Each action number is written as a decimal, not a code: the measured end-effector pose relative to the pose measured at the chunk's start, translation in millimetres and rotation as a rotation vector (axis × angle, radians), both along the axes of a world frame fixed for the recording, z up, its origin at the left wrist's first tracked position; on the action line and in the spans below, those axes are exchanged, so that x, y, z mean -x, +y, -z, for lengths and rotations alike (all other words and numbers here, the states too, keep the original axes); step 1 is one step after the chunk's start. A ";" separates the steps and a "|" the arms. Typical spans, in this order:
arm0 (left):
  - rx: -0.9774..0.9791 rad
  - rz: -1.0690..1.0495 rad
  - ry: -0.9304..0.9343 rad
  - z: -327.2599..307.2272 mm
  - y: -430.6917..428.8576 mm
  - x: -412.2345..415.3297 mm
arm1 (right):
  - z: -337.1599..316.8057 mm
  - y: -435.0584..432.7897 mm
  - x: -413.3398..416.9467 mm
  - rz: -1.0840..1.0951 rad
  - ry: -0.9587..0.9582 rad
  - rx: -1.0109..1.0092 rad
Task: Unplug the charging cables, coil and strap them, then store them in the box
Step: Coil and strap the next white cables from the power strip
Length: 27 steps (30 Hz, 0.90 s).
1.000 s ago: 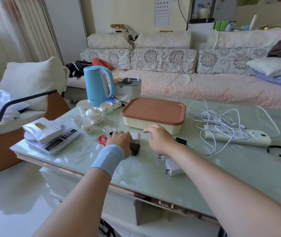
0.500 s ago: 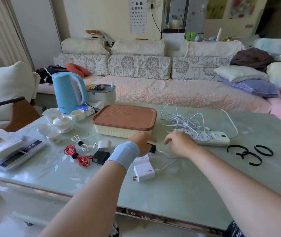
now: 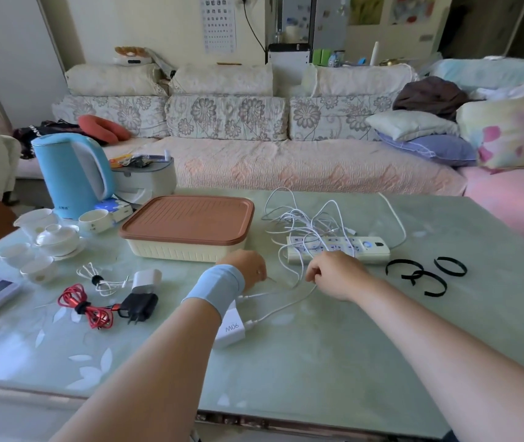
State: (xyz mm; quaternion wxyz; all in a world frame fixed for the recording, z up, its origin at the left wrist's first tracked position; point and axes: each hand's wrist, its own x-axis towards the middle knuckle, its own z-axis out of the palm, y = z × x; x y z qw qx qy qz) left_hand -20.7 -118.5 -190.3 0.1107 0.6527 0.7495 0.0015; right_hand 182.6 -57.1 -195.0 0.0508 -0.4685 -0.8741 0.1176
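hands are working low over the tabletop (image 3: 318,362), between the lidded box (image 3: 187,231) and the power strip (image 3: 337,250); the right hand (image 3: 334,272) is curling its fingers and pinching a white cable (image 3: 286,306) that is running near and left to the white charger (image 3: 232,330); the left hand (image 3: 248,269) is curling its fingers under, and i cannot tell whether it is gripping anything; a loose tangle of white cables (image 3: 305,221) is lying over the strip; black straps (image 3: 420,272) are lying to the right; a strapped red cable (image 3: 85,307) and a black charger (image 3: 138,306) are lying at the left
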 end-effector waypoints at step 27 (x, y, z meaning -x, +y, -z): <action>-0.438 -0.333 -0.368 4.0 4.3 -10.3 | -3.3 -7.7 27.3 0.447 0.926 1.182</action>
